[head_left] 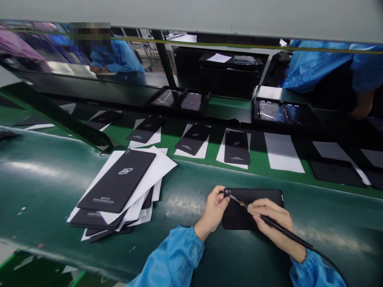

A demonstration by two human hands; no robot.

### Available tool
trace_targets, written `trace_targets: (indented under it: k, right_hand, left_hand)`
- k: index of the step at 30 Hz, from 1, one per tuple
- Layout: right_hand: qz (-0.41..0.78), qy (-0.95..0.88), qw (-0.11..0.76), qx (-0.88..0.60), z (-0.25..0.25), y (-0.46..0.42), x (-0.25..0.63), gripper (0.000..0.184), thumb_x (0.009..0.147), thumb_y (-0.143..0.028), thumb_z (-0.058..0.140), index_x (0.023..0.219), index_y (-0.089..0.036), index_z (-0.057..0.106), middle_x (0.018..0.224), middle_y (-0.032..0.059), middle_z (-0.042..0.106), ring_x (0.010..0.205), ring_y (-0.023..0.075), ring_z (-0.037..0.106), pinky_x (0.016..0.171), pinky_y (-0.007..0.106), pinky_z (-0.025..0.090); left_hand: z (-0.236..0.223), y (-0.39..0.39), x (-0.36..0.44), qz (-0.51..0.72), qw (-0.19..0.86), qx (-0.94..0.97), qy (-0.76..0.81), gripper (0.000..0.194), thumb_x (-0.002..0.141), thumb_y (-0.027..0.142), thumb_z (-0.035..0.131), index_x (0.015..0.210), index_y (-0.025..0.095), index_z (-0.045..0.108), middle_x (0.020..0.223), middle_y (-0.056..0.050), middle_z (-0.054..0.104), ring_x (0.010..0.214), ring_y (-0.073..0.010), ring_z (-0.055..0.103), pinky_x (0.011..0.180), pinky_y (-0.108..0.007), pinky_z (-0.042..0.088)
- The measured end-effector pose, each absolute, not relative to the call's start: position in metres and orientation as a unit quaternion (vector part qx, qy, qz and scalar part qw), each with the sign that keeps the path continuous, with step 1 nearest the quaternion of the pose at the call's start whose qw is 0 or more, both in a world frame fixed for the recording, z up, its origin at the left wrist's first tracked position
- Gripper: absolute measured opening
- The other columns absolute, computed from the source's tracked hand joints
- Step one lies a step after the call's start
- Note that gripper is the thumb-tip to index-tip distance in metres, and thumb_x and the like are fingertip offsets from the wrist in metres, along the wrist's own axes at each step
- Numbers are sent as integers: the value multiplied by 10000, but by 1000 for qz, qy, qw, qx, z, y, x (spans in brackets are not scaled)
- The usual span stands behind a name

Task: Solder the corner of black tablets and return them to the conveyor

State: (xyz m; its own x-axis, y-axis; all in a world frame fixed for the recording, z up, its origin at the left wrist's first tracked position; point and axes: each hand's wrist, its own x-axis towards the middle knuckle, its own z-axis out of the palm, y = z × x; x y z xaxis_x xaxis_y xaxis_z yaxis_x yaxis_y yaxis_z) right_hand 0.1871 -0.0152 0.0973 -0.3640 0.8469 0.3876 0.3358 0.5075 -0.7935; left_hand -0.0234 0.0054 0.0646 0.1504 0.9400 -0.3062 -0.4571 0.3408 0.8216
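Observation:
On the green bench in front of me lies a black tablet back cover (237, 218). At its upper left corner, my left hand (213, 210) pinches the edge between thumb and fingers. My right hand (278, 228) grips a soldering iron (241, 203) like a pen, its cable trailing off to the lower right. The iron's tip reaches the small round spot in that corner, close to my left thumb; whether it touches cannot be made out. Left of my hands is a stack of black back covers (116, 191) with white paper sheets between them.
Behind the bench edge, a green conveyor belt (257, 167) carries black covers (193, 139) on paper sheets (284, 153). Black trays (206, 104) with film-covered panels stand farther back. A slanted green post (60, 115) rises at left. Co-workers in blue sleeves (127, 56) are across the line.

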Motion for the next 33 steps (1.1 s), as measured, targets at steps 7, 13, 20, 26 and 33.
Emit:
trace_targets:
  k: [7, 13, 20, 26, 33]
  right_hand:
    - [322, -758, 416, -387, 100, -12, 185, 204, 944, -146, 600, 1062, -240, 737, 1041, 85, 677, 929, 223, 681, 787, 325, 576]
    - [332, -747, 433, -380, 101, -8, 184, 196, 942, -115, 605, 1044, -221, 734, 1028, 75, 680, 929, 206, 678, 804, 297, 557]
    - [332, -750, 434, -373, 108, -7, 184, 205, 940, -103, 618, 1061, -224, 730, 1022, 69, 681, 920, 201, 678, 791, 294, 554]
    - [314, -754, 437, -378, 115, 0, 187, 175, 941, -126, 627, 1038, -219, 740, 988, 68, 692, 886, 204, 683, 780, 301, 557]
    - [339, -749, 421, -383, 119, 8, 184, 153, 957, -180, 621, 1035, -217, 747, 985, 74, 698, 888, 208, 680, 796, 314, 558]
  left_hand:
    - [61, 5, -24, 500, 700, 293, 417, 327, 761, 297, 757, 954, 201, 512, 779, 0, 732, 602, -121, 654, 580, -213, 472]
    - [58, 5, -25, 500, 697, 298, 419, 334, 760, 309, 765, 952, 198, 516, 735, 18, 707, 583, -108, 634, 562, -199, 458]
    - [60, 5, -25, 499, 698, 301, 416, 332, 767, 312, 761, 950, 198, 508, 726, 14, 708, 567, -96, 610, 556, -193, 456]
    - [61, 5, -24, 499, 693, 302, 423, 321, 770, 307, 755, 944, 200, 507, 704, 25, 698, 554, -94, 603, 549, -190, 457]
    - [62, 5, -24, 497, 698, 302, 418, 336, 776, 326, 759, 959, 205, 505, 748, 9, 717, 593, -101, 622, 577, -194, 471]
